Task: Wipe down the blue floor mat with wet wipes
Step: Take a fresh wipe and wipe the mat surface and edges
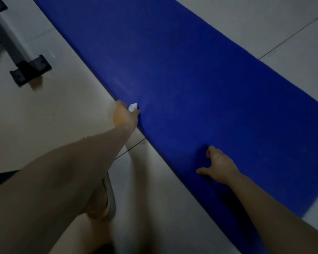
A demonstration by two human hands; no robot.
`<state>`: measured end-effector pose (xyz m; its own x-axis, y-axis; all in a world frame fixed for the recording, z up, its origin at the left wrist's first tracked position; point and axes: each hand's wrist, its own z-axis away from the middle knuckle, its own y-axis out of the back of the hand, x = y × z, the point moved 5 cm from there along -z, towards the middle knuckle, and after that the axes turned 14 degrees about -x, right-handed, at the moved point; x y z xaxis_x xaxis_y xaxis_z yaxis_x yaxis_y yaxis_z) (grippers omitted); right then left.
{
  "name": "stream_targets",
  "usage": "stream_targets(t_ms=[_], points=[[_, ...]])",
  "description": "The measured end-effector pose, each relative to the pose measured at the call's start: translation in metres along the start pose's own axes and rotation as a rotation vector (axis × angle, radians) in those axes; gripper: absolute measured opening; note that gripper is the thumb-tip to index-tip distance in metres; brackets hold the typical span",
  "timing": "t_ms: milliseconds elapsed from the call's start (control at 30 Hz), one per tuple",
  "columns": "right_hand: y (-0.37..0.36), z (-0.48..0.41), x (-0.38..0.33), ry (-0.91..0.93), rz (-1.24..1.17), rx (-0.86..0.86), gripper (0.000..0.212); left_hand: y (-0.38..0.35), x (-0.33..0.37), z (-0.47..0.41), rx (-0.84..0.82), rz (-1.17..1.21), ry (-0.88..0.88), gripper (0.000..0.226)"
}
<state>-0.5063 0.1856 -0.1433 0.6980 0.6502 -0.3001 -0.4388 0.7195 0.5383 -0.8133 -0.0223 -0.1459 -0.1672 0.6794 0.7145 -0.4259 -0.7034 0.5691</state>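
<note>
A long blue floor mat (191, 79) runs diagonally across the tiled floor from top left to lower right. My left hand (124, 115) reaches out to the mat's left edge and holds a small crumpled white wet wipe (133, 107) against it. My right hand (218, 166) rests on the mat nearer to me, propped on the fingers, with the thumb spread to the left and nothing in it.
Pale floor tiles (44, 116) with dark grout lines lie on both sides of the mat. A grey metal frame with black feet (30, 69) stands at the upper left. A foot in a grey slipper (108, 198) is under my left forearm.
</note>
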Motion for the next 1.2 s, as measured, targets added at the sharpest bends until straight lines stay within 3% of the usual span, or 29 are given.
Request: stream_targets(t_ms=[67, 200, 300, 433, 633, 733, 833, 933, 1067, 1200], points=[[-0.001, -0.003, -0.003, -0.023, -0.015, -0.042, 0.063, -0.010, -0.003, 0.006, -0.063, -0.175, -0.069, 0.032], [-0.001, -0.007, -0.003, -0.064, -0.016, -0.096, 0.074, -0.023, -0.008, 0.023, -0.093, -0.293, -0.195, 0.041], [0.001, -0.009, -0.003, -0.079, -0.006, -0.122, 0.082, -0.021, -0.005, 0.027, -0.076, -0.419, -0.274, 0.028], [0.002, -0.012, -0.005, -0.083, 0.036, -0.140, 0.090, -0.015, -0.004, 0.015, -0.147, -0.336, -0.146, 0.008], [0.005, -0.015, -0.003, -0.098, 0.091, -0.157, 0.096, -0.054, 0.003, 0.082, -0.459, -0.188, -0.161, 0.030], [0.005, -0.016, -0.005, -0.093, 0.107, -0.162, 0.101, -0.094, 0.003, 0.156, -0.699, -0.409, -0.373, 0.024], [0.005, -0.017, -0.004, -0.087, 0.106, -0.150, 0.100, -0.102, 0.006, 0.173, -0.780, -0.797, -0.690, 0.028], [0.004, -0.016, -0.003, -0.083, 0.102, -0.150, 0.097, -0.074, 0.010, 0.123, -0.696, -0.967, -0.741, 0.034], [0.003, -0.015, -0.002, -0.049, 0.090, -0.136, 0.093, -0.015, 0.008, 0.030, -0.216, -0.956, -0.498, 0.036], [0.003, -0.014, -0.003, -0.045, 0.106, -0.131, 0.091, -0.020, 0.001, 0.016, -0.159, -0.782, -0.280, 0.033]])
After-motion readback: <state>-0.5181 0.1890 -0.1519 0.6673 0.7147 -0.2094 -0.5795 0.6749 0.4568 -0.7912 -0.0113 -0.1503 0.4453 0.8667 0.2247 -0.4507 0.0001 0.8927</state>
